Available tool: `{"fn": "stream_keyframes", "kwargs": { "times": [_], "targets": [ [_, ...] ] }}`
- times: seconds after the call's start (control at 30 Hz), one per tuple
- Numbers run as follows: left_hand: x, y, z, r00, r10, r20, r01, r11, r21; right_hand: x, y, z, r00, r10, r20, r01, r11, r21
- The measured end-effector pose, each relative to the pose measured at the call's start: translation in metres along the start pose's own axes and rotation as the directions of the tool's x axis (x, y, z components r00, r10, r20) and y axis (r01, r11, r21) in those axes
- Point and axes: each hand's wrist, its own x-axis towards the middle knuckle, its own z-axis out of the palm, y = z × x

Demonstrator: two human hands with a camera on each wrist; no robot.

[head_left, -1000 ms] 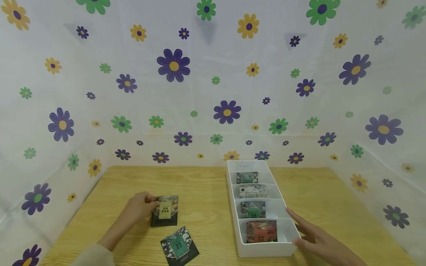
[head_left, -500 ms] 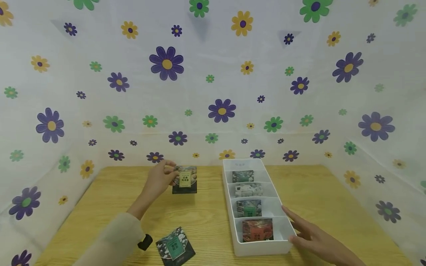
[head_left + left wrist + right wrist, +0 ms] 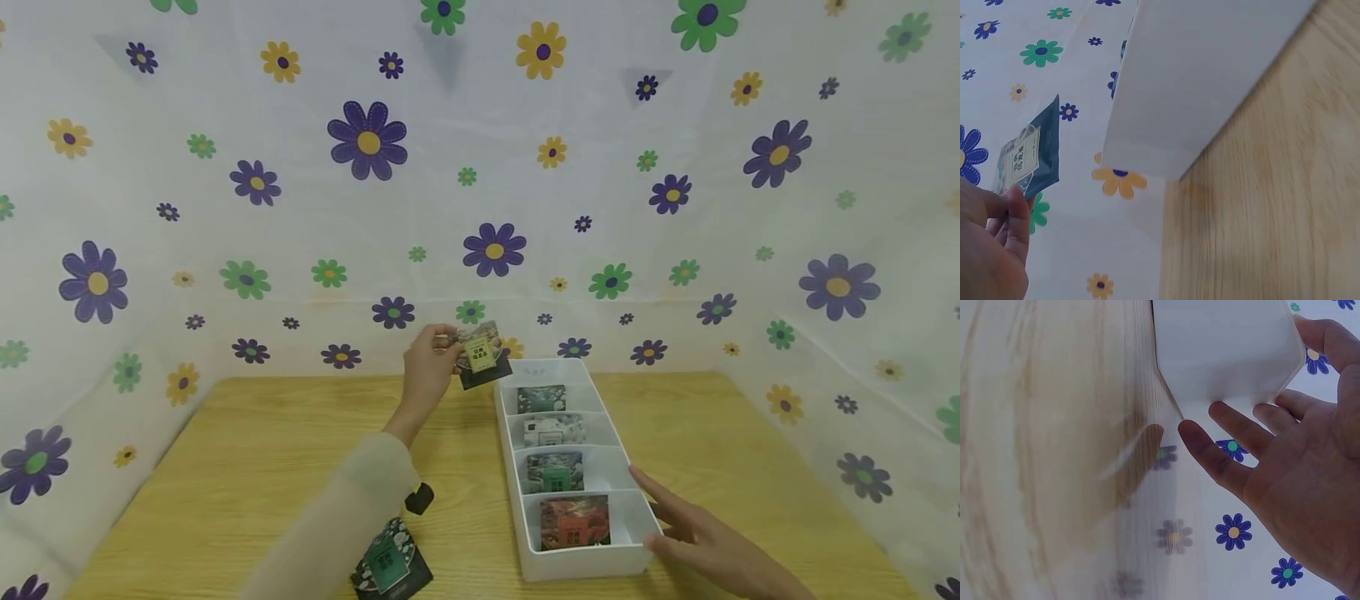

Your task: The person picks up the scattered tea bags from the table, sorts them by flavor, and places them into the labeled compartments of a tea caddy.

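My left hand [image 3: 430,372] pinches a dark sachet with a yellow label [image 3: 482,353] by its left edge. The sachet is tilted in the air by the far left corner of a white divided box [image 3: 581,565]. In the left wrist view, thumb and fingers grip the sachet [image 3: 1029,153] at its lower end. My right hand [image 3: 701,533] touches the box's right side near its front, fingers extended; the right wrist view shows these fingers [image 3: 1235,431] along the white wall. In the box's compartments stand a red sachet [image 3: 575,523], green-labelled sachets [image 3: 555,473] and a whitish one [image 3: 553,430].
A dark sachet with a green label [image 3: 393,562] lies on the wooden table [image 3: 262,450], partly hidden by my left sleeve [image 3: 352,508]. A flower-patterned white sheet [image 3: 420,208] encloses the table at the back and sides. The box's farthest compartment holds no visible sachet.
My left hand has lifted the yellow-labelled sachet off the table and carried it right and away to the box's far end. The right hand has stayed at the box's side.
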Motion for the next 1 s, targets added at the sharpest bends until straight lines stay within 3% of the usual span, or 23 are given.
{"fn": "stream_keyframes", "kwargs": {
  "times": [0.17, 0.37, 0.67, 0.87, 1.0],
  "targets": [
    [0.008, 0.0, 0.026, 0.998, 0.033, -0.049, -0.035, 0.999, -0.037, 0.001, 0.001, 0.004, 1.0, 0.005, -0.005, -0.005, 1.0, 0.01],
    [0.014, -0.004, 0.049, 0.997, 0.035, -0.071, -0.039, 0.998, -0.048, 0.003, 0.017, 0.003, 1.0, 0.013, 0.018, -0.014, 0.999, 0.042],
    [0.016, -0.005, 0.071, 0.995, 0.041, -0.091, -0.028, 0.99, 0.135, -0.001, 0.003, 0.005, 0.999, 0.045, -0.01, -0.044, 0.996, 0.081],
    [0.012, -0.01, 0.08, 1.0, -0.006, -0.022, 0.01, 0.978, 0.21, -0.002, 0.0, 0.004, 0.998, 0.066, -0.025, -0.064, 0.996, 0.061],
    [0.009, -0.015, 0.084, 0.999, -0.024, 0.024, 0.018, 0.979, 0.203, -0.001, 0.0, 0.003, 0.996, 0.076, -0.038, -0.075, 0.996, 0.038]
  ]
}}
